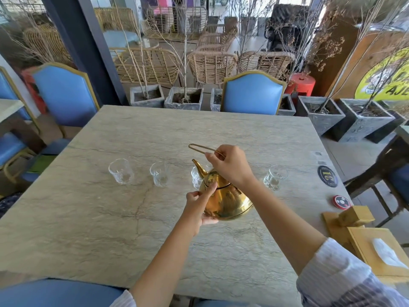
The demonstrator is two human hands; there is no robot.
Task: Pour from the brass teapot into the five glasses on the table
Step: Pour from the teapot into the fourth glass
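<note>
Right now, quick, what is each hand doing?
Left hand: closed against the side of the brass teapot, steadying it.
Right hand: closed on the teapot's wire handle, holding it tilted.

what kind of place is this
Probably a cafe or restaurant terrace. A stone-look table with blue padded chairs, rattan chairs at other tables beyond, a tissue box, and a numbered table marker point to that.

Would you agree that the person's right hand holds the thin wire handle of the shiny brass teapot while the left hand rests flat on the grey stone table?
Not quite. In the head view the right hand does hold the thin wire handle, but the left hand is steadying the shiny brass teapot, not resting flat on the grey stone table.
</note>
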